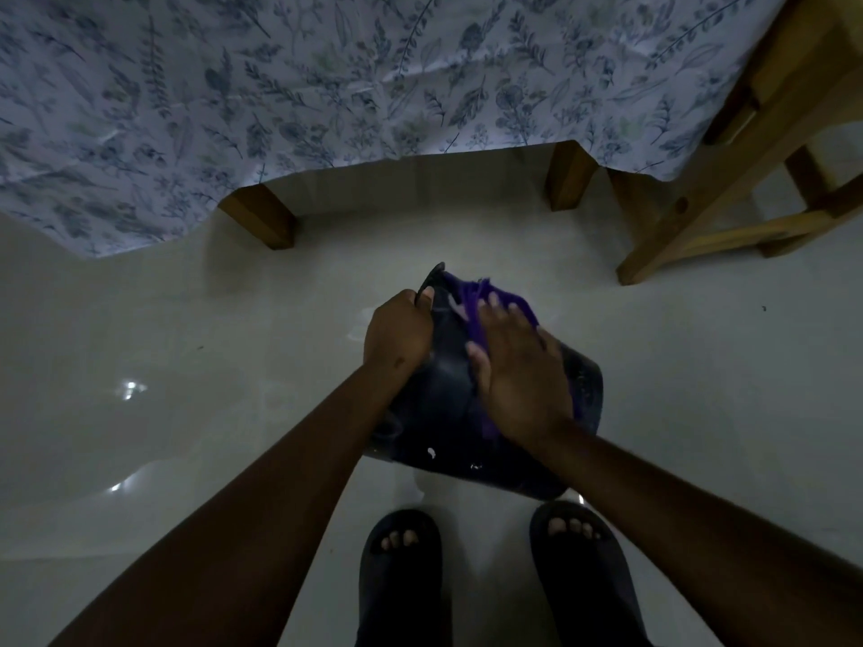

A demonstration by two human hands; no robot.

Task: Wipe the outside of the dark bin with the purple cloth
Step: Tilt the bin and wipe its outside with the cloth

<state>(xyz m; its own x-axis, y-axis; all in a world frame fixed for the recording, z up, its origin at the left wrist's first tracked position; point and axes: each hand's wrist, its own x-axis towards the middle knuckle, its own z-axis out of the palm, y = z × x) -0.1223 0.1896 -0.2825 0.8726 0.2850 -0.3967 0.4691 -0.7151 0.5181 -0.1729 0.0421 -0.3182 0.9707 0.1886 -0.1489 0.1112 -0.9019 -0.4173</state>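
The dark bin [443, 413] lies tipped on its side on the pale floor, its base toward my feet and its rim pointing away. My left hand [397, 336] grips the bin's rim at the far left. My right hand [518, 371] lies flat on the purple cloth [485, 298], pressing it against the bin's upper wall. The cloth shows beyond my fingertips and under my palm; most of it is hidden by the hand. White specks mark the bin near its base.
A table with a floral cloth [327, 86] hangs over the far side, its wooden legs [261, 217] standing just beyond the bin. A wooden chair [728, 179] is at the far right. My feet in dark slippers [401, 567] stand right behind the bin.
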